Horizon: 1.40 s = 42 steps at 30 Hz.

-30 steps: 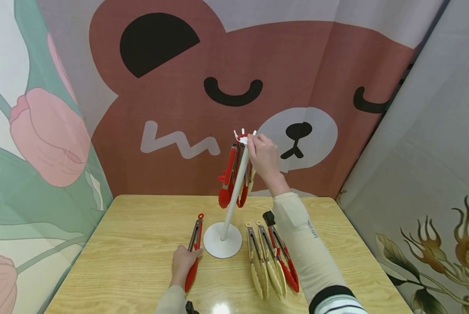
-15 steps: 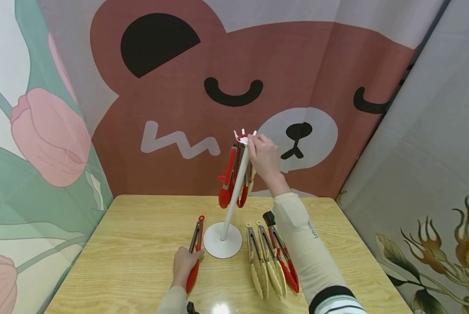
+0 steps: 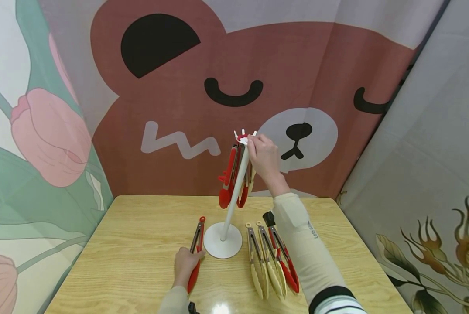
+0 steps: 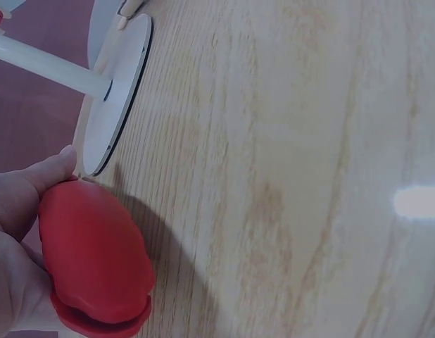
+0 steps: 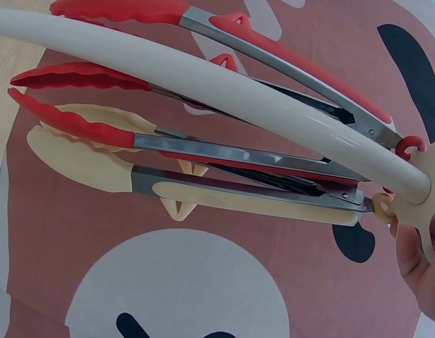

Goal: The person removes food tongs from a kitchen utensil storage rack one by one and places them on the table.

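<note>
My left hand (image 3: 186, 264) grips a pair of red-tipped kitchen tongs (image 3: 193, 270) by the middle, their ring end pointing away from me. The rounded red heads (image 4: 98, 257) fill the near corner of the left wrist view. At the top of a white hanging rack (image 3: 234, 194), my right hand (image 3: 264, 158) pinches the hooked crown; some fingers are hidden. Red tongs (image 5: 295, 67) and cream tongs (image 5: 253, 201) hang from its hooks by their end rings, heads downward. The rack's round base (image 3: 212, 246) stands on the table, just right of the left hand's tongs.
Right of the base, two cream tongs (image 3: 256, 264) and a red pair (image 3: 285, 261) lie side by side on the wooden table (image 3: 140, 235). Near the red pair's top is a black object (image 3: 269, 218). A bear-print curtain (image 3: 171, 174) hangs behind.
My left hand and its red tongs have shifted very slightly to the right and towards me. The right hand stays at the rack's top, and the hanging tongs look unmoved.
</note>
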Motion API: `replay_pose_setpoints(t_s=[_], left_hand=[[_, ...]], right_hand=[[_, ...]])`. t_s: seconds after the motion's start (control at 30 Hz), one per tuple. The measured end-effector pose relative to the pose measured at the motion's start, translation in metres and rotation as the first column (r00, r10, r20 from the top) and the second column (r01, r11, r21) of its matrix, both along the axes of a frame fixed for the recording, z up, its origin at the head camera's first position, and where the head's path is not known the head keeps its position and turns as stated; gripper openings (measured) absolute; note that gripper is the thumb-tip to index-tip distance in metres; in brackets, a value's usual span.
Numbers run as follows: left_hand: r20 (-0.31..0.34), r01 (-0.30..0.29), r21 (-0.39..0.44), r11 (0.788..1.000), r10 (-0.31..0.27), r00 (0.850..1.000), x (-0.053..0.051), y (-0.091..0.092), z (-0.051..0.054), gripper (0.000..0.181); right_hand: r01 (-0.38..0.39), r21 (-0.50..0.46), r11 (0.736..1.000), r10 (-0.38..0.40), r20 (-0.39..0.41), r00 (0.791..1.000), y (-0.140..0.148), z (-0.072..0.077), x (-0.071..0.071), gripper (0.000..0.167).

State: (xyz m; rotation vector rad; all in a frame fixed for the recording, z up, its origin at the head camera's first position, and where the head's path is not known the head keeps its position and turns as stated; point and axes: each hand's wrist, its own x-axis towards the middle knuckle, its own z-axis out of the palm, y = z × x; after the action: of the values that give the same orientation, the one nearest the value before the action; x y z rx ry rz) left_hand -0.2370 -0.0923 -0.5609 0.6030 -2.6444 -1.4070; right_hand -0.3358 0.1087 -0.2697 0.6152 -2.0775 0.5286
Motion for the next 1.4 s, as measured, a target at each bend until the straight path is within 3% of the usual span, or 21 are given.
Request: replay_pose_setpoints(t_s=[0.33,0.63,0.97,1.4], left_hand=[[0.020,0.002,-0.027,1.000,-0.001,1.000,0.0002,0.0019,-0.0007,0.041],[-0.002,-0.008,-0.058,0.998,0.008,1.000,0.0013,0.0050,0.0016,0.040],[0.011,0.008,-0.049,0.999,-0.008,1.000,0.0005,0.0044,0.0000,0.039],[0.031,0.001,-0.120,0.993,0.003,1.000,0.0014,0.0056,0.0011,0.041]], right_hand=[[-0.011,-0.003,1.000,0.011,-0.017,1.000,0.0004,0.0002,-0.0003,0.029],[-0.021,-0.008,1.000,0.021,-0.034,0.999,0.0004,-0.0009,-0.0008,0.029],[-0.018,-0.006,1.000,0.018,-0.031,0.999,0.0009,-0.0006,-0.0008,0.029],[-0.012,-0.005,1.000,0.012,-0.023,1.000,0.0008,0.0001,0.0002,0.030]])
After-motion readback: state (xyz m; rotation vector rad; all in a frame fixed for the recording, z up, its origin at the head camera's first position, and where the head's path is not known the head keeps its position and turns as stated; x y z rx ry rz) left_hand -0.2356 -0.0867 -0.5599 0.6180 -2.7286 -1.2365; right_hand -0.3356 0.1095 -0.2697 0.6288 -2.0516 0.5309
